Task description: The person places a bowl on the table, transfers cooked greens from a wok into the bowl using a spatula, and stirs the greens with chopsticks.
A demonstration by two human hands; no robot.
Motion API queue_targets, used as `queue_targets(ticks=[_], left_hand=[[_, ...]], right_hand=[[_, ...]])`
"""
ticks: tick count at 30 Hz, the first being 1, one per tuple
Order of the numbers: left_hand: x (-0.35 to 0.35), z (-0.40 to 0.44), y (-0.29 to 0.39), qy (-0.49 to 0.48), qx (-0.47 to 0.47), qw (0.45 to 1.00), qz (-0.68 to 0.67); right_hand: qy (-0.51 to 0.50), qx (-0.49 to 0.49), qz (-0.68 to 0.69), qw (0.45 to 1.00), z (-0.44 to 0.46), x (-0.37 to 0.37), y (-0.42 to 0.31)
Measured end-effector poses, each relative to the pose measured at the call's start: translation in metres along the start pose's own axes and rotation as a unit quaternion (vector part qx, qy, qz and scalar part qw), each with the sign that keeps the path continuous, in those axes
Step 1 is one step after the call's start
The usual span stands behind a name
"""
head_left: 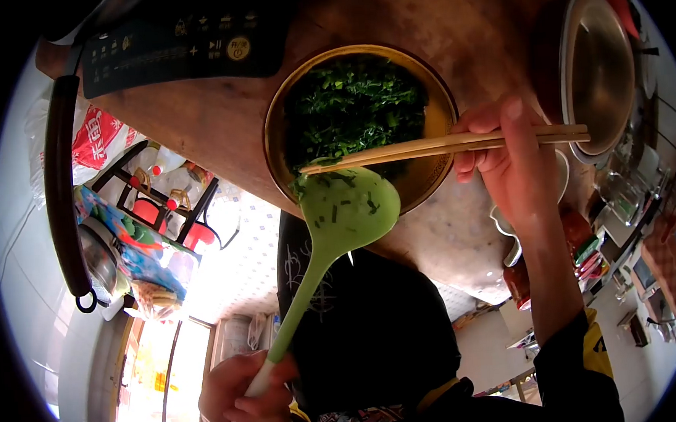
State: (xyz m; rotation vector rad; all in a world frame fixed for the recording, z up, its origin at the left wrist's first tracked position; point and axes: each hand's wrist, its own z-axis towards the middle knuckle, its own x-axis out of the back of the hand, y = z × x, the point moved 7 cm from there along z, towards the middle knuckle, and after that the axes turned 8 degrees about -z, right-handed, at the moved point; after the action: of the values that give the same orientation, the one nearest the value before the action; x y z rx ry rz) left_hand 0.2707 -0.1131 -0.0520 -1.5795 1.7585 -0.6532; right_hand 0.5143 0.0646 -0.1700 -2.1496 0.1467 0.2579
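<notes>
My left hand point(248, 399) is closed around the handle of a light green ladle point(353, 206). Dark green chopped bits cling inside the ladle's bowl, which is tilted over the near rim of a brown bowl point(442, 118). Finely chopped greens point(355, 103) fill much of that bowl. In my right hand point(506, 145) a pair of wooden chopsticks point(396, 153) lies nearly level across the bowl. Their tips meet at the ladle's far left edge, beside some green shreds.
A black induction cooker point(184, 47) sits at the back left, with a dark pan handle point(63, 187) jutting past it. A metal basin point(598, 67) stands at the right. A rack with bottles point(163, 163) is beyond the table's left edge; jars point(576, 229) are at the right.
</notes>
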Motion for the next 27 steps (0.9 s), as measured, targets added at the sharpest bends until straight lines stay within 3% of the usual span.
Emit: queue_targets(ticks=[4, 7, 9, 10, 12, 15, 16, 18, 22, 24, 25, 27], left_hand=[[-0.005, 0.006, -0.006, -0.013, 0.024, 0.999, -0.042], [-0.002, 0.010, -0.008, -0.010, 0.017, 1.000, -0.023], [-0.003, 0.012, -0.012, 0.002, 0.006, 0.999, -0.032], [-0.003, 0.013, -0.012, 0.014, -0.006, 0.999, -0.040], [-0.002, 0.014, -0.014, 0.030, -0.017, 0.999, -0.039], [-0.002, 0.015, -0.014, 0.047, -0.026, 0.998, -0.036], [-0.002, 0.016, -0.014, 0.051, -0.027, 0.998, -0.034], [-0.001, 0.016, -0.015, 0.052, -0.032, 0.998, -0.032], [-0.002, 0.015, -0.014, 0.061, -0.043, 0.997, -0.026], [-0.003, 0.014, -0.015, 0.068, -0.046, 0.996, -0.022], [-0.002, 0.013, -0.014, 0.077, -0.053, 0.996, -0.013], [-0.002, 0.010, -0.012, 0.083, -0.057, 0.995, -0.003]], right_hand=[[-0.115, 0.015, 0.072, 0.991, -0.001, -0.001, 0.006], [-0.089, -0.017, 0.008, 0.996, -0.006, -0.006, 0.015], [0.089, -0.018, 0.027, 0.996, -0.005, 0.014, 0.016], [0.089, -0.018, 0.028, 0.995, -0.006, 0.018, 0.015], [-0.010, 0.039, 0.045, 0.998, -0.012, 0.017, 0.005], [-0.063, 0.007, 0.032, 0.998, -0.026, 0.002, 0.002], [-0.061, 0.007, 0.031, 0.998, -0.028, 0.002, 0.002], [0.100, 0.034, -0.015, 0.994, -0.032, 0.025, -0.002], [-0.014, 0.037, -0.022, 0.999, -0.042, 0.025, -0.011], [-0.021, 0.092, -0.202, 0.975, -0.046, 0.013, -0.022], [-0.029, 0.138, -0.167, 0.976, -0.043, 0.014, -0.024], [0.004, 0.121, -0.125, 0.985, -0.041, 0.018, -0.022]])
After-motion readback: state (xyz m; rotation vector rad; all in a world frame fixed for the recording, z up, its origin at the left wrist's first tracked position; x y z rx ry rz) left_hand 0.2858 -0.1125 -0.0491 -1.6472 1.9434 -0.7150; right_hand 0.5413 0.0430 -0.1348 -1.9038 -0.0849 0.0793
